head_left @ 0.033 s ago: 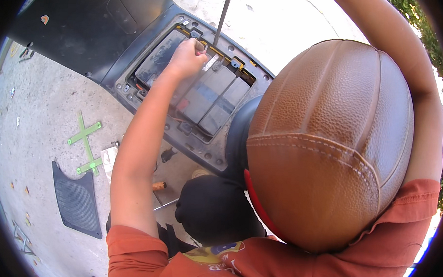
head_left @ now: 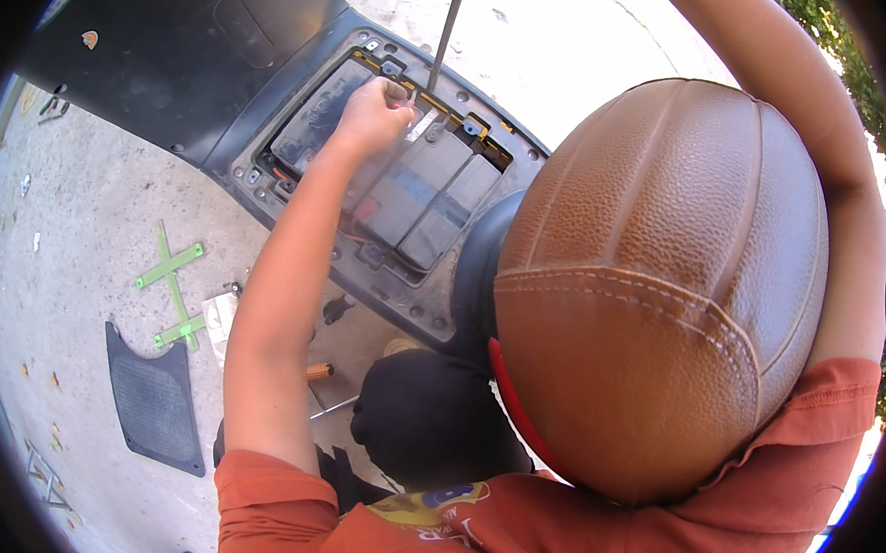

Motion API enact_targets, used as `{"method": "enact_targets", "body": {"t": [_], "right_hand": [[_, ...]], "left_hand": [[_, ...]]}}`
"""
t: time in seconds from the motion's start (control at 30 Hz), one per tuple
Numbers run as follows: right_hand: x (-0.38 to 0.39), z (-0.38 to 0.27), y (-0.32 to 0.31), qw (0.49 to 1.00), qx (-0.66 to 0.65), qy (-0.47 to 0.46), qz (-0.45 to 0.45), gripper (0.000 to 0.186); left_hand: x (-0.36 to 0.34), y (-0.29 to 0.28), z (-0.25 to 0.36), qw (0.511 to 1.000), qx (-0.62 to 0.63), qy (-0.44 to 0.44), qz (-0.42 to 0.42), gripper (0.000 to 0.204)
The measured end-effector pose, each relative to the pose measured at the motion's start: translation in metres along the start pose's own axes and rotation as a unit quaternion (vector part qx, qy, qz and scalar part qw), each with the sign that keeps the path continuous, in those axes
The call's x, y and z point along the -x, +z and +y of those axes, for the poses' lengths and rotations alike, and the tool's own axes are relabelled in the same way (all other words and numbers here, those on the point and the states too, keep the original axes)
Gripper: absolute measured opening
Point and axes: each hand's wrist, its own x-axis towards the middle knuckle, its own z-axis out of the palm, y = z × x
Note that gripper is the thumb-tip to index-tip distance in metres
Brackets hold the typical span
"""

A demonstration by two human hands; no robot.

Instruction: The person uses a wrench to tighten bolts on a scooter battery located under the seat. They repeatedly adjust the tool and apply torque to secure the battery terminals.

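My left hand (head_left: 374, 115) reaches over the open floor compartment of a scooter (head_left: 426, 321). Its fingers are pinched together beside the batteries (head_left: 422, 200), close to the far yellow-edged rim. What sits between the fingertips is too small to make out. Just beside them, the lower end of a thin dark metal rod (head_left: 445, 38) stands in the compartment, and its upper end runs out at the top edge. Beyond the brown padded leather seat (head_left: 655, 238), my right arm (head_left: 851, 228) stretches up and out of the picture, so its hand is hidden.
A large dark panel (head_left: 190, 43) rises at the upper left. On the concrete lie a green cross-shaped bracket (head_left: 171, 265), a black textured cover plate (head_left: 150, 411) and a tool with an orange handle (head_left: 319, 371). My black-clad knee (head_left: 436, 416) is near the scooter.
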Motion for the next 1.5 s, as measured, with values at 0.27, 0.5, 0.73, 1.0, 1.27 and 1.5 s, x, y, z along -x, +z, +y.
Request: {"method": "enact_targets", "body": {"t": [0.27, 0.5, 0.73, 1.0, 1.27, 1.5], "right_hand": [[-0.001, 0.003, 0.001, 1.0, -0.005, -0.005, -0.003, 0.036], [0.0, 0.001, 0.001, 1.0, -0.015, -0.006, -0.003, 0.036], [0.0, -0.002, 0.0, 1.0, -0.004, -0.007, 0.0, 0.036], [0.0, -0.004, 0.0, 1.0, 0.012, -0.018, -0.003, 0.035], [0.005, -0.015, 0.0, 1.0, 0.011, -0.005, 0.005, 0.035], [-0.005, -0.004, 0.003, 0.999, 0.001, -0.033, 0.002, 0.034]], "left_hand": [[0.011, -0.002, 0.013, 0.939, 0.308, -0.151, -0.037, 0.021], [0.01, -0.008, 0.022, 0.887, 0.411, -0.209, -0.031, 0.019], [0.004, -0.009, 0.026, 0.809, 0.541, -0.228, 0.014, 0.03], [0.004, 0.003, 0.026, 0.827, 0.513, -0.23, 0.024, 0.032], [-0.002, 0.018, 0.024, 0.906, 0.363, -0.202, 0.084, 0.012], [0.017, 0.027, 0.019, 0.967, -0.123, 0.071, 0.212, 0.012]]}}
